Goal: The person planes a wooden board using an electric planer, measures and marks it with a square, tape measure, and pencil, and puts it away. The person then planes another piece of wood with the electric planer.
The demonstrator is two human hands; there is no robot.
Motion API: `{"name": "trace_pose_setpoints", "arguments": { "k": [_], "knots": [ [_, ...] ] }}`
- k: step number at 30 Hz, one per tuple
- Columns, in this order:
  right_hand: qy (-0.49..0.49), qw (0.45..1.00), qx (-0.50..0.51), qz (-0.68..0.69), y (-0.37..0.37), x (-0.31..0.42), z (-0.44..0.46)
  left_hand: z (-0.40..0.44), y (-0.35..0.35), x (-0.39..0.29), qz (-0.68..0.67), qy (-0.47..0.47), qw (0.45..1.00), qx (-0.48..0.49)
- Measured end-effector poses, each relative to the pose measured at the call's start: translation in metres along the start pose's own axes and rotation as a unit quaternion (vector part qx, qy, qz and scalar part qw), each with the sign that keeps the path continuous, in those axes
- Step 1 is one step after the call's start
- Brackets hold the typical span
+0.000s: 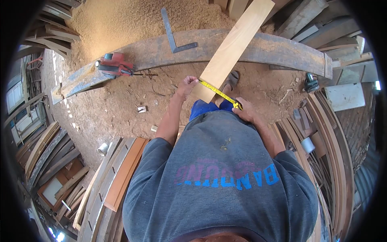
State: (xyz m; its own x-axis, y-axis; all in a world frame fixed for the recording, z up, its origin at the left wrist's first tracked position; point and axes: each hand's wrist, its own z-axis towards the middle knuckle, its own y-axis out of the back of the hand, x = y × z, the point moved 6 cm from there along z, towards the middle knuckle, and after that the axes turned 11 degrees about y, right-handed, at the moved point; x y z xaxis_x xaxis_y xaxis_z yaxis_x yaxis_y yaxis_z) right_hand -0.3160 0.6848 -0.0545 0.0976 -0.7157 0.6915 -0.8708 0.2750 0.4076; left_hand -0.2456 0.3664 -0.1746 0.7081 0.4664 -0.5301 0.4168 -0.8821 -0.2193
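Stretched across the near part of a pale wooden board (236,44) is a yellow tape measure blade (217,91). My left hand (187,87) pinches the blade's free end at the board's left edge. On the right, my right hand (244,109) is closed around the tape case (238,105). The board slants from near my lap up to the right and lies over a long weathered beam (149,53). A metal square (172,40) rests on that beam, left of the board.
A red power planer (115,64) sits on the beam's left part. Sawdust (113,20) is heaped behind it. A green tool (311,82) stands at the right. Stacked planks (127,173) lie at the lower left, and more timber (330,153) lies at the right.
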Motion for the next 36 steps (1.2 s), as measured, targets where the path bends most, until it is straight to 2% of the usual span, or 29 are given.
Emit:
{"name": "trace_pose_setpoints", "arguments": {
  "k": [5, 11, 14, 23, 36],
  "knots": [
    [-0.01, 1.0, 0.01, -0.001, 0.004, 0.008, -0.002, -0.001, 0.0, 0.0, 0.011, -0.002, 1.0, -0.017],
    [0.004, 1.0, -0.004, -0.016, 0.004, 0.013, -0.005, -0.002, -0.004, -0.001, -0.024, -0.005, 0.999, 0.03],
    [0.004, 1.0, -0.001, 0.001, -0.005, 0.002, -0.005, -0.001, -0.002, -0.004, -0.011, -0.008, 1.0, 0.022],
    [0.025, 0.999, -0.035, 0.021, -0.009, 0.006, -0.009, 0.006, 0.001, -0.006, -0.032, 0.043, 0.998, 0.046],
    [0.02, 0.999, -0.038, 0.004, -0.017, -0.006, -0.007, 0.009, 0.003, -0.003, -0.037, 0.037, 0.998, 0.032]
  ]
}}
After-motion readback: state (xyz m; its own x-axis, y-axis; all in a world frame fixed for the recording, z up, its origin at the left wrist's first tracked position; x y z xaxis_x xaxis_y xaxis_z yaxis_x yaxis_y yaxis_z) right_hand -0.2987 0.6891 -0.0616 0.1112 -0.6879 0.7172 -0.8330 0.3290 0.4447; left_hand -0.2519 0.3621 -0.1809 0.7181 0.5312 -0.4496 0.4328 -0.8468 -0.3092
